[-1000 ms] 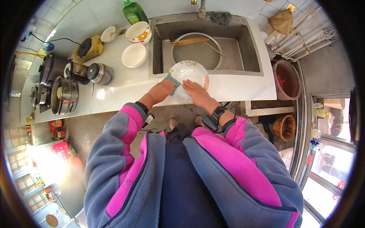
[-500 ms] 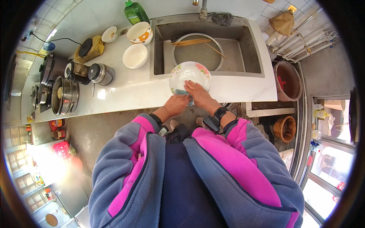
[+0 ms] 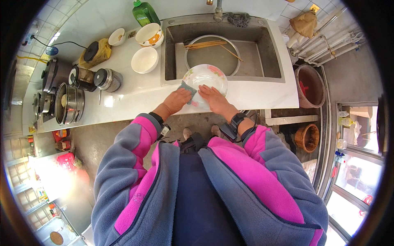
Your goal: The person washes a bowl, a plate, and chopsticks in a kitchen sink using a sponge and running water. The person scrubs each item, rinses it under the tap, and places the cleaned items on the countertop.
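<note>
A white plate with pink flowers (image 3: 211, 76) is at the sink's front edge, overhanging the counter's lip into the sink opening. My left hand (image 3: 178, 98) is closed on a grey-green cloth or scouring pad (image 3: 188, 89) against the plate's left side. My right hand (image 3: 211, 99) rests on the plate's front right part, fingers lying along its face, gripping it. Behind the plate, the steel sink (image 3: 271, 61) holds a round metal basin (image 3: 197, 61) with wooden chopsticks (image 3: 205, 44) across it.
Left of the sink are bowls (image 3: 144, 60), a green bottle (image 3: 143, 15), jars (image 3: 107, 80), a yellow bag (image 3: 98, 53) and steel pots (image 3: 67, 102) on the white counter (image 3: 127, 100). A tap (image 3: 218, 12) stands behind the sink; a large tub (image 3: 308, 86) sits right.
My left hand swept down toward the plate's near edge beside my right hand, then back up and left with the pad. The plate shows its flowers turned differently from a second ago.
</note>
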A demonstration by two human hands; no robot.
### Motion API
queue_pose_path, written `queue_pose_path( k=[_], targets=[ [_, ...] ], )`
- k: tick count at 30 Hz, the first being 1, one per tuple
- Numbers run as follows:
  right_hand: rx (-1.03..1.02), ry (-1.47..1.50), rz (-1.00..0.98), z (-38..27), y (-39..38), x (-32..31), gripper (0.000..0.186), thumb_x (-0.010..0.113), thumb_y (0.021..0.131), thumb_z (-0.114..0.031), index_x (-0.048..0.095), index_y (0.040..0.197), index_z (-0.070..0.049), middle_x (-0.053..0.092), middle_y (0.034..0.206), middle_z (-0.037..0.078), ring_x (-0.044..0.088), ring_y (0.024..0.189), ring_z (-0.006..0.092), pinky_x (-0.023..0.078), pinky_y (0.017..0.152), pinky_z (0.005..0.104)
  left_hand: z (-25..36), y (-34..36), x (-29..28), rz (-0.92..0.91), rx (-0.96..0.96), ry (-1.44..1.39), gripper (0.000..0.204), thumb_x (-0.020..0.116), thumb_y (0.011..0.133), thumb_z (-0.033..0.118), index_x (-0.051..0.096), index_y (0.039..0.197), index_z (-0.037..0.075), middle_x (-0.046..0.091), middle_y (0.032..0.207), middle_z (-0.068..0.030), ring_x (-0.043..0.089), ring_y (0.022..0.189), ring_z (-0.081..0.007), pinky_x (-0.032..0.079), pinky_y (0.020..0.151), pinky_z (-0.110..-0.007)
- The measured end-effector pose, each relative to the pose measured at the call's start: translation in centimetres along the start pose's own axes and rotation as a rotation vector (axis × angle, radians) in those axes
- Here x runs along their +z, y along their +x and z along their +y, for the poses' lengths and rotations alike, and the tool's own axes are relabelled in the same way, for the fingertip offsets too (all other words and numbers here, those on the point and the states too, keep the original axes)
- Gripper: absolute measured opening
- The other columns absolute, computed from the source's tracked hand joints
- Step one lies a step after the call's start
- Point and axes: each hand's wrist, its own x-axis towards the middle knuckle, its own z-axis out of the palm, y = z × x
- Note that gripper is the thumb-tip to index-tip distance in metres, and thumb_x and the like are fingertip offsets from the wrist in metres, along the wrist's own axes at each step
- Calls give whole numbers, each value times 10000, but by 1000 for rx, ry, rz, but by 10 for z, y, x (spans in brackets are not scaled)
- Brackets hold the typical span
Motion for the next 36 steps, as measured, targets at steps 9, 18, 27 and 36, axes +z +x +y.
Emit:
queue_pose_path(
  k=[9,18,27,36],
  targets=[
    [62,-5,-15,-4,6,5,609,531,747,22,416,1337,-69,296,1470,71,244,1372,235,224,1101,431,65,26,32,11,-169,-123,311,573,750,119,560,1047,31,618,1056,-116,611,945,-265,506,758,-378],
    [18,65,-33,3,3,2,643,546,750,25,377,1363,-71,276,1477,87,233,1374,255,217,1099,447,29,8,17,62,32,-123,375,616,732,123,585,1101,61,604,1147,-86,572,1060,-238,471,909,-349],
    [5,100,-46,6,2,3,665,562,737,22,365,1367,-52,265,1482,89,219,1380,246,200,1109,446,-20,4,-2,124,143,46,333,560,742,56,589,1073,40,599,1144,-106,558,1088,-245,387,1016,-347],
    [90,-34,-16,-3,4,4,651,557,723,37,378,1346,-25,276,1475,90,240,1372,227,221,1105,435,50,11,24,99,-46,-62,290,608,732,146,596,1001,41,611,1119,-113,600,977,-251,490,811,-363]
  ],
)
